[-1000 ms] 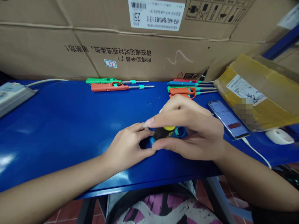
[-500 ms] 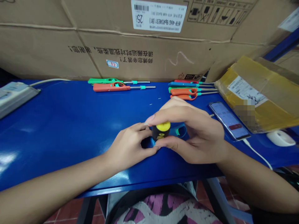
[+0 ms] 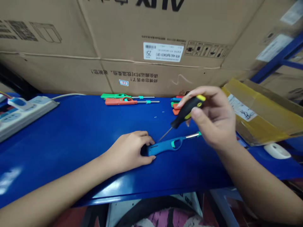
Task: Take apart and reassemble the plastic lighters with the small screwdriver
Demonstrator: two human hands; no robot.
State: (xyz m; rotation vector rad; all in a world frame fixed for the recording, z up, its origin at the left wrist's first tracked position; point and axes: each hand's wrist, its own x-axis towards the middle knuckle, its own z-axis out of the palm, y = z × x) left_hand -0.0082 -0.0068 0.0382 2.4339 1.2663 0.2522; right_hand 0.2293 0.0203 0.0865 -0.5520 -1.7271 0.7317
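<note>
A blue long-nosed lighter lies flat on the blue table, its metal nozzle pointing right. My left hand is closed round the lighter's left end, thumb on the near side and fingers on the far side. In my right hand is a black and yellow screwdriver, tilted, its shaft slanting down to the left. The screwdriver's tip is just above or beside the lighter's far edge; I cannot tell whether they touch. Two tiny pale pieces, perhaps screws, lie beyond the lighter.
A green lighter and an orange lighter lie at the back. Several more lighters are partly behind my right hand. A power strip is at left; a yellow-taped box and a white mouse are at right.
The screwdriver has gone from upright over the lighter to tilted, lifted with my right hand up and to the right. More of the blue lighter shows. The view has tipped upward.
</note>
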